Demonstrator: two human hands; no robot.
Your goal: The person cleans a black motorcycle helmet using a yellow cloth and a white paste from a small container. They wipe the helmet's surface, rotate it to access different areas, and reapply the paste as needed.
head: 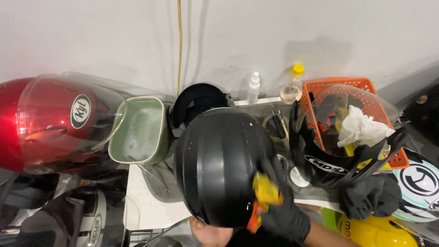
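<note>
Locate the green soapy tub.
Head view, left of centre: the green tub sits against the wall between the red helmet and the black helmet.

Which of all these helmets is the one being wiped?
The matte black helmet in the middle; the gloved right hand presses a yellow cloth on it.

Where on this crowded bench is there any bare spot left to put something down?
One bare patch: the white tabletop in front of the green soapy tub, between the red helmet and the black helmet being wiped. Right of it is crowded: orange basket, loose visor, bottles, black cloth.
</note>
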